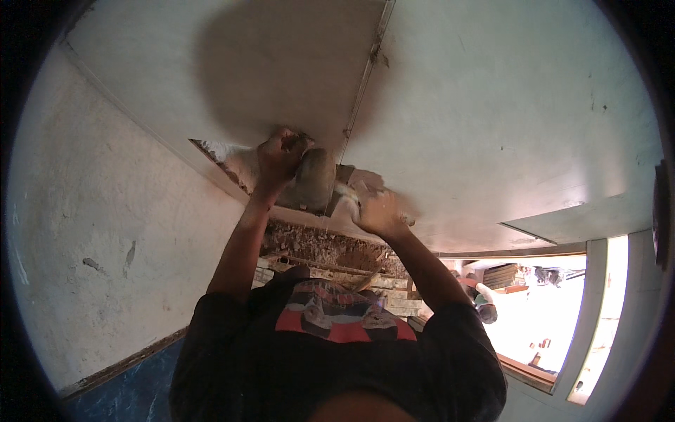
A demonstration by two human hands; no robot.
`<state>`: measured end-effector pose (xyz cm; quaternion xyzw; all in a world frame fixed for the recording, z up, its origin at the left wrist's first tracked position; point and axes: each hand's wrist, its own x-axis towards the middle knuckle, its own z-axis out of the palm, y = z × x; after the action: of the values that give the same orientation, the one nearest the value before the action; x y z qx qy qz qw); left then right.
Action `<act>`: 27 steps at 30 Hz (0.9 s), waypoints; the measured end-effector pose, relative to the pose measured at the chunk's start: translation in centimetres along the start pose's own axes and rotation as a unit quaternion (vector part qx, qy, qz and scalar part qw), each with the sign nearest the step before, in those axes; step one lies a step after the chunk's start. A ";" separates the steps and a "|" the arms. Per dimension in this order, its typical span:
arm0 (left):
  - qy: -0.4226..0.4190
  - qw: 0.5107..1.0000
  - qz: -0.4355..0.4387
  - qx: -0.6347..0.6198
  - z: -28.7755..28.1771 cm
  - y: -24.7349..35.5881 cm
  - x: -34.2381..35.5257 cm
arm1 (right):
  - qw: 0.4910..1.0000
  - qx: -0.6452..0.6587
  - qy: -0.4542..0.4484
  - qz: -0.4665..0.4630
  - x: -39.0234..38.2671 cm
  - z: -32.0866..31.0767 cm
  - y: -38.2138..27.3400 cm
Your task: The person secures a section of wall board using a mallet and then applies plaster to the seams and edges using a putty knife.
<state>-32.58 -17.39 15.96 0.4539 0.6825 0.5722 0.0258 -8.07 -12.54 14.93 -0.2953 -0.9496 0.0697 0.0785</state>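
Note:
Pale panels (506,105) with a dark seam fill the upper view, with a jagged opening (232,169) along their lower edge. My left hand (281,158) has curled fingers against the panel beside this opening; what is inside them is hard to make out. To its right is a grey, rounded, block-like tool head (315,176) with a pale handle (344,191). My right hand (376,211) is closed round that handle, near the seam and the opening. The head's exact shape and whether it touches the panel are unclear.
A rough plastered wall (112,232) rises at left, above blue marbled surfacing (133,380). Below my hands are crumbly rubble and stacked slats (387,299). At lower right, a bright framed opening (590,309) shows boards, scattered items and a small, partly hidden red-and-grey shape I cannot identify.

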 end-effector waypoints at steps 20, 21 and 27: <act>0.029 0.998 0.047 -0.038 1.8 -2.6 -1.5 | 0.990 0.076 -0.047 0.107 0.2 -0.7 -0.1; 0.028 0.998 0.043 -0.029 2.1 -3.8 -2.0 | 0.988 0.107 -0.024 0.109 -0.7 0.4 0.4; 0.048 0.990 0.072 0.109 4.0 -0.2 -3.0 | 0.969 0.181 0.117 0.117 -6.2 0.4 0.8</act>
<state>-28.72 -16.25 13.00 0.4741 0.7070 0.5155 -0.0981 -2.62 -15.49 13.70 -0.3911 -0.8644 0.2136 0.2329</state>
